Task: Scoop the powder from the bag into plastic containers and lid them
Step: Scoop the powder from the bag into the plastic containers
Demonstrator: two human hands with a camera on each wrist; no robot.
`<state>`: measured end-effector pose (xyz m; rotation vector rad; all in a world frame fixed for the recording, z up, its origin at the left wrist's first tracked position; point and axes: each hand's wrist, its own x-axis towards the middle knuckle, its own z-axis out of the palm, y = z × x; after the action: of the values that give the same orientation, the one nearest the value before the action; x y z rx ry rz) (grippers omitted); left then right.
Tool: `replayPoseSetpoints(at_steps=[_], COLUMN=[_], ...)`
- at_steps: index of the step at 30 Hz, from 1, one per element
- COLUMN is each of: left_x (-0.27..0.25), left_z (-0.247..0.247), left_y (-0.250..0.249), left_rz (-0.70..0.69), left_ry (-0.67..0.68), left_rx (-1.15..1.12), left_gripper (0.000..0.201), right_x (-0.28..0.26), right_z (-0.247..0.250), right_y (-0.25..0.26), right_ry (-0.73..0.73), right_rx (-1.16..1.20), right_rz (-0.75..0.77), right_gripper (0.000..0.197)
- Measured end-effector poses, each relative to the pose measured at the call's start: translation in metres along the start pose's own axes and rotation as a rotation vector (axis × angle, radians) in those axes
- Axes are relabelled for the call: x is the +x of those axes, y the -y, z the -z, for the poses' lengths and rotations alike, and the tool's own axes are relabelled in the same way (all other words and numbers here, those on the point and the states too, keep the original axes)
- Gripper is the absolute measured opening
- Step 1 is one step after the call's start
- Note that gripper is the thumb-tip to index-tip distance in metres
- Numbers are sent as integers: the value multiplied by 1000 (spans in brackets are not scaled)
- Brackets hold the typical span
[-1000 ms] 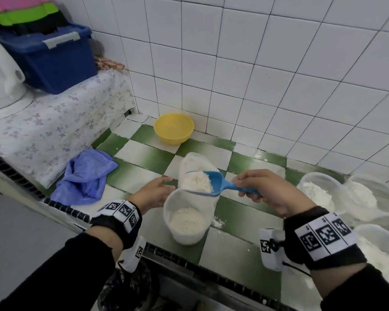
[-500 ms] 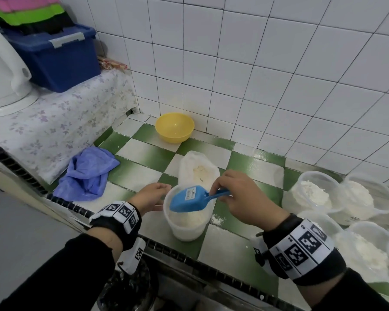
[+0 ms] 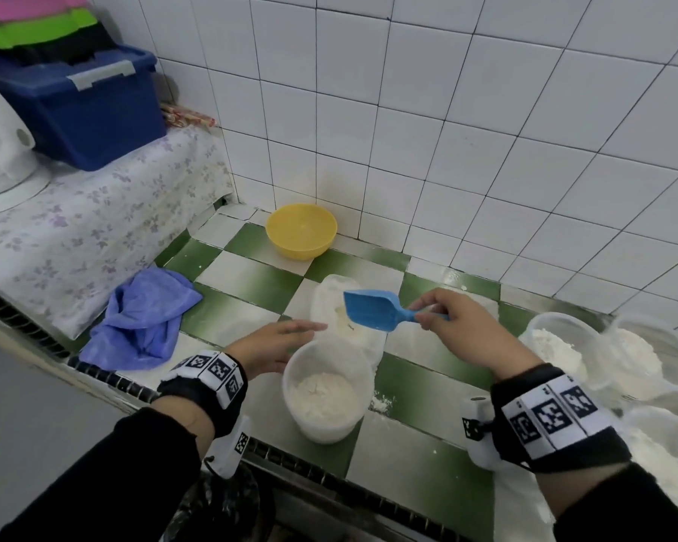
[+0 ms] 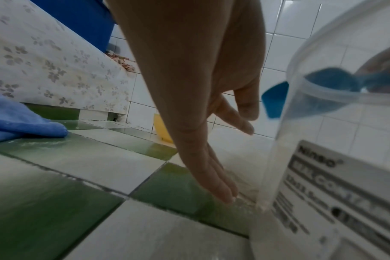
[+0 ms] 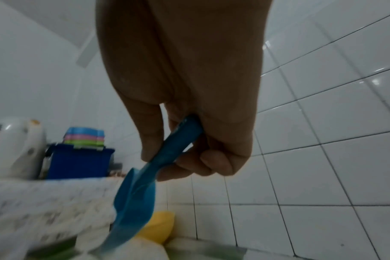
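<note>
At the far left we see a blue storage box (image 3: 83, 111) on a flowered cloth (image 3: 94, 221), with a blue rag (image 3: 141, 318) crumpled below it on the green-and-white tiled counter (image 3: 251, 279). Next comes our left hand (image 3: 275, 346), fingers straight and relaxed, holding nothing, lying just beside the open plastic container (image 3: 327, 389) that sits near the counter's front edge, partly filled with white powder (image 3: 321, 397). Behind the container lies the powder bag (image 3: 329, 303), and further back a yellow bowl (image 3: 301, 230) stands against the wall. Our right hand (image 3: 458, 326) pinches the handle of the blue scoop (image 3: 372, 309) between thumb and curled fingers (the scoop looks empty), holding it above the bag. At the far right stand more powder-filled containers (image 3: 556, 346), without lids.
</note>
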<state>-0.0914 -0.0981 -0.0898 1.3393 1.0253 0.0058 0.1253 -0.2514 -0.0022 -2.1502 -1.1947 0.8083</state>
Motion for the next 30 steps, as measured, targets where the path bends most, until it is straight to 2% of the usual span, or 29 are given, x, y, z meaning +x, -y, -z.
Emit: replayPoseSetpoints(at_steps=[5,8,10,12,15,18,21,23,27,30], left_x=[12,20,25,28,40,50,54,53,48,49], left_z=[4,6,8,9,9,8,8,6,-2,-4], left_y=[-8,-10,-13,-18,-26,-33,-36,-36,-36,-34], left_rz=[71,108,137,162,113,70,29,13,79,86], left_ry=[96,126,141,138,119,100,119,93,91,94], left_rx=[129,108,59,19,-18,-23,-7,53,240,325], left_gripper=[24,28,27,27,32,41,55,60,65,68], right_x=[26,32,34,34,32,32,32,33,41,49], right_z=[-33,-45,-48,-50,-46,-46,-43,-38,-32,-35], right_y=[-11,-13,-13,-12,-7,-4,-3,-4,-6,-10], right_ry=[-103,-36,22,72,109,176,171,128,22,52], right_rx=[-374,-629,-710,-710,-544,-411,-310,-299,-412,-535], right_rz=[99,141,132,91,-40,-137,-174,-167,-79,-23], right_gripper=[17,19,18,15,7,22,31,30,23,21])
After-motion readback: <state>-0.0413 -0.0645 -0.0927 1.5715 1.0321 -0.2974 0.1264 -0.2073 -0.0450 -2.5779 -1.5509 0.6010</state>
